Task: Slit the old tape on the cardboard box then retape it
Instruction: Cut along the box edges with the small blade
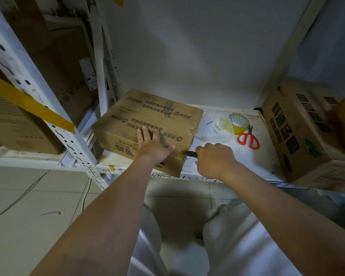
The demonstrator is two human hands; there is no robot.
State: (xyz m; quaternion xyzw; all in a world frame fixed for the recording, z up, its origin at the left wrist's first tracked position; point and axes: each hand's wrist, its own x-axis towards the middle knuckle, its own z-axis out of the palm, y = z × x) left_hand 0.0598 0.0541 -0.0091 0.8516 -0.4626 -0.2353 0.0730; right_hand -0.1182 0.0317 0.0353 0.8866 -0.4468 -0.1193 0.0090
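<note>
Fingers (147, 134) flat on cardboard box (157, 114), knife (189, 153) gripped

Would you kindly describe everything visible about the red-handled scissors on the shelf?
The scissors have two red loop handles, apparently plastic, and short dark blades. They lie flat and closed on the white shelf, blades pointing away from the person towards the yellow tape roll; contact with it is unclear. Neither hand touches them.
</note>
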